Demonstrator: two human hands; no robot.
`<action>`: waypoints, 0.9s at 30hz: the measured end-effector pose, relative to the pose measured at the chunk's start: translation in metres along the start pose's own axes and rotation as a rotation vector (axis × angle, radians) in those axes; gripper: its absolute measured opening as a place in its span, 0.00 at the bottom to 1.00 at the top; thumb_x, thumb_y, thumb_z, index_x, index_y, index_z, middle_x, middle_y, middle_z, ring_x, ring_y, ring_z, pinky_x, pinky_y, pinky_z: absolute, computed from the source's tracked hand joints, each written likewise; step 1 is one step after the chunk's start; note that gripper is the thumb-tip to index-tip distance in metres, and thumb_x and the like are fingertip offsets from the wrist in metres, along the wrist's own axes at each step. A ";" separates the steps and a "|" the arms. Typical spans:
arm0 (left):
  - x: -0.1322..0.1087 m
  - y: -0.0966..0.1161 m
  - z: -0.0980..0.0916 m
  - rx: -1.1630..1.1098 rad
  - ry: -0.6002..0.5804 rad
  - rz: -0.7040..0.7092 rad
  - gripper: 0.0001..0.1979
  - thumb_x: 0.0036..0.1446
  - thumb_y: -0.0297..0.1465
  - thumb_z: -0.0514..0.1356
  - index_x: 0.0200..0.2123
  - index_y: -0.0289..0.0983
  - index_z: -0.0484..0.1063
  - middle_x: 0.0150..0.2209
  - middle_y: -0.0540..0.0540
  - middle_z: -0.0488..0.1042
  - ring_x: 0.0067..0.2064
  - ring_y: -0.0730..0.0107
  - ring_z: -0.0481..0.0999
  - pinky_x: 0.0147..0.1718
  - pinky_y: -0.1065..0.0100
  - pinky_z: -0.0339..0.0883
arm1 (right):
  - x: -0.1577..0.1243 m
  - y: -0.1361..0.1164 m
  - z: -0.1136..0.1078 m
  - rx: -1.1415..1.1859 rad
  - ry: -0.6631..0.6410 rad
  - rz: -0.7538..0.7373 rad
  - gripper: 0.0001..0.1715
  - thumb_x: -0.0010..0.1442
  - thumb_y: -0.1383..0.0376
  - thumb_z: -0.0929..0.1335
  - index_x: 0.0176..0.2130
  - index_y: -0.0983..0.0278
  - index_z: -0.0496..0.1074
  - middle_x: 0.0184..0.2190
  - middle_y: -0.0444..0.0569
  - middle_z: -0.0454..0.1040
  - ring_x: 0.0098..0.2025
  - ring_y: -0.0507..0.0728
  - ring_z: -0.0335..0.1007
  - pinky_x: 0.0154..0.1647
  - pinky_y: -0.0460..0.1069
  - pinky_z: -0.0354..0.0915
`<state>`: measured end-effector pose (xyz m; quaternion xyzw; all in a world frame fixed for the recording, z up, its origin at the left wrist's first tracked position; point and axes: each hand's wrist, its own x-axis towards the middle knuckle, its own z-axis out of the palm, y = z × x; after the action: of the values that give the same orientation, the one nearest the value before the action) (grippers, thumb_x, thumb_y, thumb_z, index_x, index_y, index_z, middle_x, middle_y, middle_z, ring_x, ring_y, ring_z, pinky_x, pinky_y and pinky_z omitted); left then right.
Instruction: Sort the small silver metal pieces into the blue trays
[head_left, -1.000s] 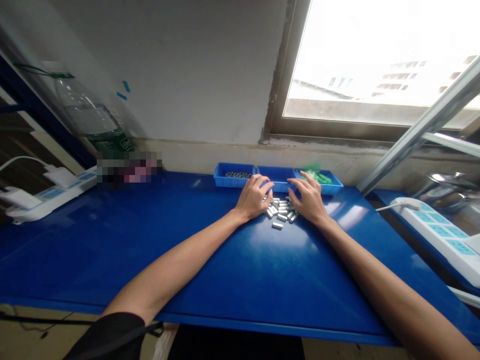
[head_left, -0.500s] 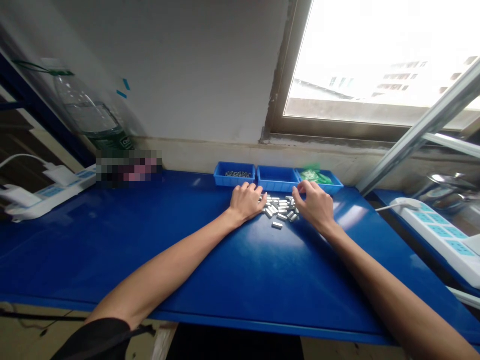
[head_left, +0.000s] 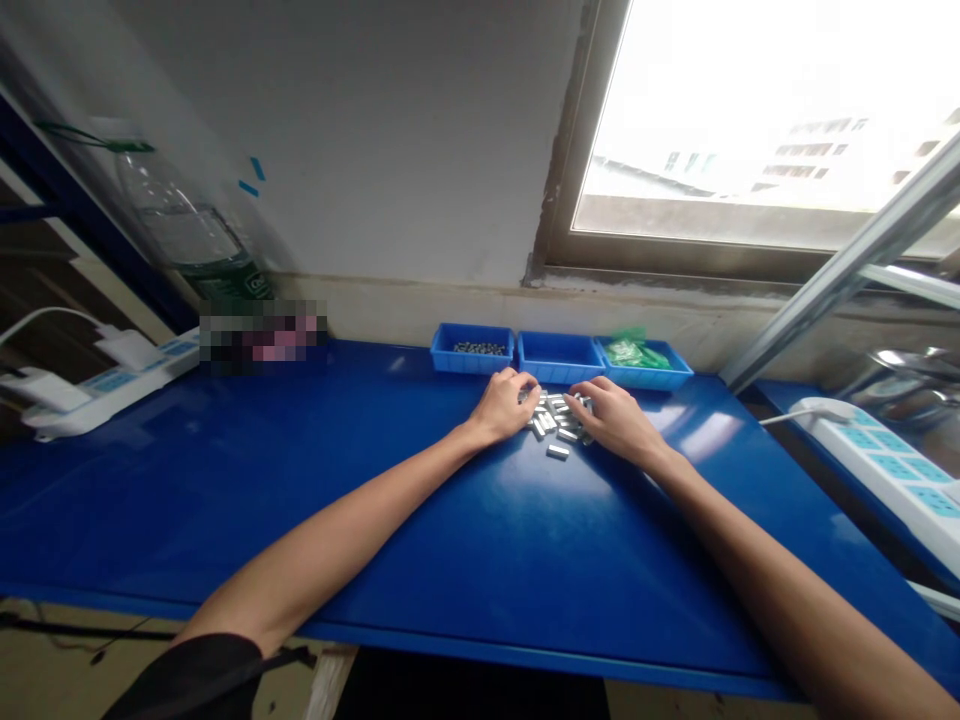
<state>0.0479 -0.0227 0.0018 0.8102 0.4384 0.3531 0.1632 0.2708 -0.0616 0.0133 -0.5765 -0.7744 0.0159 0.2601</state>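
Observation:
Small silvery metal cylinders (head_left: 546, 420) lie in a loose heap on the blue table (head_left: 420, 540), and one stray cylinder (head_left: 557, 452) lies just in front of them. At the heap's left edge, my left hand (head_left: 501, 408) rests with bent fingers, thumb apart from them and a few pieces beside it. My right hand (head_left: 613, 416) reaches over the right side of the heap, fingers stretched leftward and touching or covering some pieces. Neither hand visibly lifts a cylinder, though the fingertips are partly hidden.
Behind the heap stand a blue bin (head_left: 472, 362) of small dark metal parts, a middle blue bin (head_left: 561, 370), and a right blue bin (head_left: 651, 378) with green plastic bags (head_left: 634, 350). Power strips (head_left: 885, 455) flank the table; a large bottle (head_left: 191, 230) stands left.
My right hand has moved left and lowered onto the heap, covering more cylinders. My left hand has shifted very slightly, its fingers drawn a little closer to the pieces.

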 end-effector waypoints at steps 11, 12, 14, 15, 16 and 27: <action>-0.008 0.026 0.019 -0.064 0.023 -0.057 0.10 0.62 0.31 0.62 0.43 0.38 0.82 0.46 0.40 0.77 0.52 0.55 0.75 0.59 0.55 0.70 | 0.006 0.015 0.003 0.093 0.094 0.138 0.20 0.68 0.51 0.66 0.34 0.60 0.79 0.31 0.51 0.78 0.33 0.60 0.74 0.38 0.53 0.65; -0.007 0.028 0.021 -0.058 0.011 -0.051 0.11 0.62 0.31 0.62 0.44 0.38 0.82 0.48 0.40 0.76 0.53 0.55 0.74 0.60 0.55 0.70 | 0.006 0.015 0.003 0.080 0.103 0.145 0.21 0.68 0.51 0.66 0.34 0.60 0.79 0.32 0.51 0.79 0.34 0.60 0.74 0.38 0.53 0.65; -0.006 0.033 0.025 -0.049 -0.013 -0.028 0.12 0.62 0.32 0.62 0.46 0.38 0.82 0.49 0.40 0.76 0.55 0.54 0.73 0.60 0.53 0.69 | 0.006 0.016 0.004 0.049 0.125 0.157 0.21 0.68 0.50 0.65 0.34 0.60 0.79 0.32 0.52 0.79 0.34 0.61 0.74 0.38 0.53 0.65; -0.005 0.036 0.027 -0.052 -0.022 -0.016 0.12 0.63 0.33 0.61 0.47 0.39 0.81 0.50 0.40 0.76 0.55 0.53 0.73 0.60 0.53 0.69 | 0.006 0.016 0.004 0.036 0.134 0.160 0.21 0.68 0.50 0.65 0.34 0.60 0.79 0.32 0.52 0.79 0.35 0.61 0.74 0.38 0.53 0.65; -0.003 0.038 0.028 -0.067 -0.027 -0.004 0.12 0.64 0.34 0.60 0.47 0.40 0.81 0.50 0.40 0.76 0.56 0.53 0.73 0.61 0.52 0.69 | 0.006 0.016 0.004 0.028 0.140 0.161 0.21 0.68 0.51 0.65 0.34 0.60 0.79 0.32 0.52 0.79 0.35 0.61 0.74 0.39 0.53 0.65; 0.007 -0.003 -0.007 -0.630 0.087 -0.281 0.21 0.71 0.39 0.48 0.40 0.36 0.78 0.44 0.41 0.82 0.48 0.61 0.81 0.47 0.63 0.76 | 0.004 0.012 -0.009 -0.020 0.396 -0.077 0.17 0.68 0.63 0.65 0.53 0.62 0.77 0.50 0.58 0.77 0.52 0.66 0.73 0.56 0.60 0.70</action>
<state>0.0435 -0.0158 0.0075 0.6359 0.4220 0.4793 0.4334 0.2842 -0.0567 0.0187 -0.5410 -0.7296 -0.1153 0.4022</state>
